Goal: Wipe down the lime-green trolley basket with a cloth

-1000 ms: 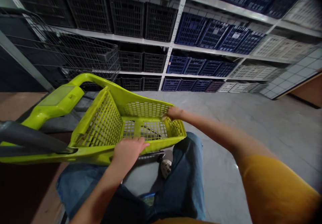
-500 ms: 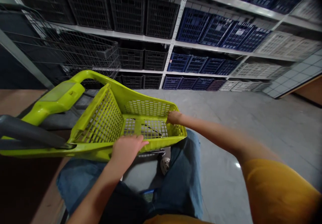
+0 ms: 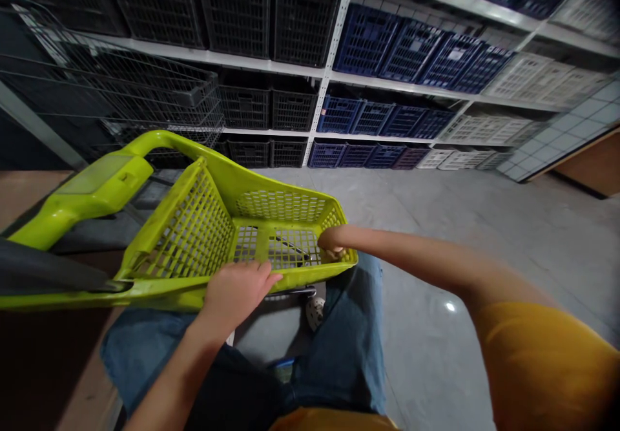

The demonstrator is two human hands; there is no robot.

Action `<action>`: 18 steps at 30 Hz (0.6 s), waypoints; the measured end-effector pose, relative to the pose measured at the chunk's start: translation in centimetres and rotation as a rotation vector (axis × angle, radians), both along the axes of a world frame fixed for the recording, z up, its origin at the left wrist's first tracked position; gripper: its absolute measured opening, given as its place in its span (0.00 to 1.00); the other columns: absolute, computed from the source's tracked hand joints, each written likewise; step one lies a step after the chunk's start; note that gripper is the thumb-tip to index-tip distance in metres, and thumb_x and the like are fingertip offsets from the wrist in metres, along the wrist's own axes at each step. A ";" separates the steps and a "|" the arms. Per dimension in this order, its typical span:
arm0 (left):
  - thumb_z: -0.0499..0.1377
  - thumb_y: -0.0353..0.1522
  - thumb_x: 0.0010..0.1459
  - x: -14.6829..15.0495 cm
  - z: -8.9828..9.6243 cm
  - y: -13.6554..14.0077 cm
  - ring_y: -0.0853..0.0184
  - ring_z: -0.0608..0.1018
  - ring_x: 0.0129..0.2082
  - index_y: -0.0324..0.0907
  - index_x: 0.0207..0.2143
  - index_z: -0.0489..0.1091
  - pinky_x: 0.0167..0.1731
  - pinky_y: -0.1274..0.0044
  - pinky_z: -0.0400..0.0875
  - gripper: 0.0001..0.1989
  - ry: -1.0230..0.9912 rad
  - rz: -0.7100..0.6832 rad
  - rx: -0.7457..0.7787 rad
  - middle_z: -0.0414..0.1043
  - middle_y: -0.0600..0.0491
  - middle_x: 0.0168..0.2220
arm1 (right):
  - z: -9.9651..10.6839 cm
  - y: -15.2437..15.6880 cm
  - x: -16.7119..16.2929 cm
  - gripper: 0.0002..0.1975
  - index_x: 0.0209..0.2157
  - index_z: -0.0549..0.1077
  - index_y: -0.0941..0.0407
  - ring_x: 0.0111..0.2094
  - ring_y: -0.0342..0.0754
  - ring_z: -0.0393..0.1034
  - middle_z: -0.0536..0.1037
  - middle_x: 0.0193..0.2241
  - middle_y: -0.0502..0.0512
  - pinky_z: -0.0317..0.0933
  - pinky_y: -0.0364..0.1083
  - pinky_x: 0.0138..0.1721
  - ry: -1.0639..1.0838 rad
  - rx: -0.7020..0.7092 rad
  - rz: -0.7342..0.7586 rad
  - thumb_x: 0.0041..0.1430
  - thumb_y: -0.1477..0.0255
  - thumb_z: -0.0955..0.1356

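Note:
A lime-green plastic shopping cart (image 3: 276,184) with a gridded basket stands across my lap, its handle to the left. My left hand (image 3: 238,292) is closed over the near rim, the thumb lying along the edge. My right hand (image 3: 332,237) reaches down inside the right end of the basket, against its end wall. Its fingers are curled and partly hidden, and I cannot make out what, if anything, is in them. A slanted flap panel (image 3: 186,224) with square holes divides the basket near the handle.
Shelves along the wall hold black crates (image 3: 305,24), blue crates (image 3: 365,40) and white crates (image 3: 526,82). A wire shopping cart (image 3: 159,88) stands behind on the left. My knees in jeans (image 3: 356,334) flank the cart over a grey tiled floor (image 3: 436,211).
My right hand has moved from the upper part of the basket's end downward, deeper toward the near corner. The left hand stays on the near rim. The view has shifted slightly.

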State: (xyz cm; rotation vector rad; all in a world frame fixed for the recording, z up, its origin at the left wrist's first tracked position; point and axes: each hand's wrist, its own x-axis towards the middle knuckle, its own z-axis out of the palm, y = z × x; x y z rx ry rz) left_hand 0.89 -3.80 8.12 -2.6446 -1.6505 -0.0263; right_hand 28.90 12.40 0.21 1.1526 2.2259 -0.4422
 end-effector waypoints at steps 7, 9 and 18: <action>0.47 0.46 0.67 -2.0 -0.7 0.5 0.61 0.77 0.29 0.44 0.30 0.72 0.29 0.73 0.57 0.22 -0.033 -0.097 0.073 0.76 0.50 0.27 | 0.0 3.1 -0.8 0.21 0.52 0.75 0.57 0.53 0.59 0.71 0.76 0.51 0.68 0.68 0.53 0.49 -0.097 0.271 0.171 0.55 0.79 0.70; 0.49 0.46 0.67 -2.6 -0.8 0.8 0.62 0.77 0.27 0.43 0.29 0.72 0.28 0.73 0.57 0.21 -0.031 -0.118 0.115 0.75 0.50 0.26 | -1.5 3.2 -1.5 0.25 0.56 0.73 0.53 0.52 0.58 0.73 0.76 0.52 0.64 0.69 0.50 0.47 -0.106 0.245 0.206 0.56 0.78 0.71; 0.52 0.44 0.65 -4.1 -0.6 1.2 0.64 0.75 0.25 0.43 0.28 0.70 0.27 0.74 0.56 0.18 -0.045 -0.194 0.236 0.73 0.53 0.23 | -8.6 1.6 -4.6 0.18 0.53 0.71 0.58 0.47 0.51 0.72 0.73 0.52 0.59 0.70 0.54 0.48 0.115 0.379 0.138 0.66 0.63 0.67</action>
